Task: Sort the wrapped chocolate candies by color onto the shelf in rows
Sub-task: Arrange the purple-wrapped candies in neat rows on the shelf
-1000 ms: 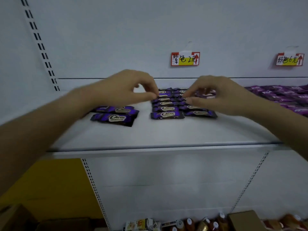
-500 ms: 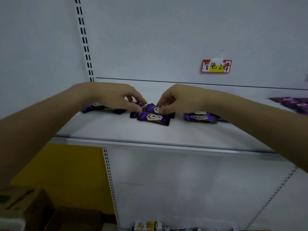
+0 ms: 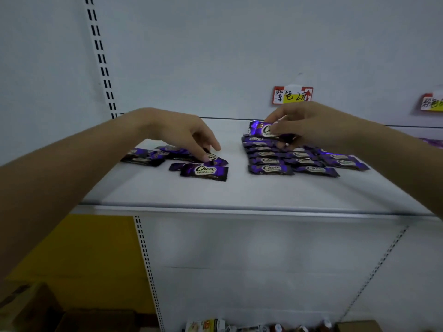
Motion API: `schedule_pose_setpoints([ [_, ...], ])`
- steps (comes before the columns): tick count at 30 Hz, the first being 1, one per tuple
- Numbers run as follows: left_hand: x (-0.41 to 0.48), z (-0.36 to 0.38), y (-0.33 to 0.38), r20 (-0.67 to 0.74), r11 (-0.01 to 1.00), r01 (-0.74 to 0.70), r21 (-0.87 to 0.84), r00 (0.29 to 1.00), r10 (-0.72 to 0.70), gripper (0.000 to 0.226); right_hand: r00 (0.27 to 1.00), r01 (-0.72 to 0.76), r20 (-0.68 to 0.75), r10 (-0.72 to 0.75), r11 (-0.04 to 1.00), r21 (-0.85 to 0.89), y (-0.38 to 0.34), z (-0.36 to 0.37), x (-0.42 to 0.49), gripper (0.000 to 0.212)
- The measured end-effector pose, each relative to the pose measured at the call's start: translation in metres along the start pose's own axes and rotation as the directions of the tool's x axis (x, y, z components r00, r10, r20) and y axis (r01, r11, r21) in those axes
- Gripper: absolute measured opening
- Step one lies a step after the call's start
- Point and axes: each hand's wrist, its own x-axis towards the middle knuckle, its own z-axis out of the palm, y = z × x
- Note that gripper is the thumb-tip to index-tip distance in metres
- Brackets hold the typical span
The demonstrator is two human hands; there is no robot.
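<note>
At nine o'clock on the shelf (image 3: 239,190), the left hand (image 3: 182,134) presses fingertips on a loose pile (image 3: 182,159) of purple candies, nothing gripped. At two o'clock, the right hand (image 3: 309,127) pinches one candy (image 3: 260,128) above the finished rows (image 3: 287,161). Judgement: placement step; next, lay it flat, aligned at the rear.

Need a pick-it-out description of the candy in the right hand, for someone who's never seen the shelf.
Start at the white shelf, under the red-and-yellow price tag on the back wall. Neat purple rows lie below it. The held candy is at their far end, the only one lifted off the shelf, pinched in the right hand.
</note>
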Motion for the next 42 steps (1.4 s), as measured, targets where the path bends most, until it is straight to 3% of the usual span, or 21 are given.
schedule_pose_setpoints([
  [4,0.002,-0.007,0.005,-0.002,0.999,0.012,-0.036,1.000,-0.012,0.011,0.999,-0.037,-0.025,0.040,0.993,0.110,0.017,-0.023,-0.014,0.015],
  [7,-0.001,-0.020,0.008,-0.129,0.994,0.003,-0.112,0.991,-0.018,0.008,0.996,-0.071,-0.038,0.075,0.993,0.095,0.028,-0.039,-0.026,0.017],
  [10,0.002,-0.024,0.022,-0.288,0.952,-0.106,-0.287,0.957,0.020,0.008,0.990,-0.137,-0.024,0.139,0.987,0.080,0.041,-0.059,-0.039,0.014],
  [12,0.008,-0.017,0.043,-0.326,0.887,-0.202,-0.414,0.943,0.062,0.016,0.984,-0.175,-0.017,0.176,0.983,0.058,0.047,-0.073,-0.051,0.012],
  [15,0.019,-0.004,0.079,-0.281,0.831,-0.284,-0.478,0.946,0.162,0.051,0.980,-0.196,-0.038,0.194,0.977,-0.087,0.057,-0.089,-0.066,0.010],
  [17,0.024,0.004,0.098,-0.232,0.843,-0.290,-0.453,0.951,0.203,0.066,0.984,-0.180,-0.042,0.175,0.953,-0.244,0.065,-0.092,-0.073,0.010],
  [21,0.032,0.020,0.119,-0.257,0.870,-0.315,-0.380,0.939,0.227,0.031,0.995,-0.097,-0.077,0.070,0.886,-0.453,0.081,-0.086,-0.081,0.006],
  [24,0.029,0.027,0.119,-0.245,0.908,-0.290,-0.302,0.944,0.220,0.024,0.999,0.029,-0.016,-0.040,0.902,-0.430,0.083,-0.080,-0.084,0.009],
  [28,0.019,0.032,0.111,-0.253,0.948,-0.244,-0.206,0.949,0.189,0.020,0.997,0.079,0.021,-0.079,0.862,-0.501,0.081,-0.078,-0.075,0.008],
  [35,-0.005,0.052,0.094,-0.225,0.956,-0.252,0.153,0.933,0.282,0.022,0.970,0.242,0.079,-0.231,0.864,-0.442,0.056,-0.045,-0.053,0.009],
  [42,-0.005,0.060,0.086,-0.325,0.938,-0.294,0.181,0.883,0.339,0.023,0.952,0.298,0.066,-0.299,0.853,-0.428,0.027,-0.015,-0.029,0.010],
])
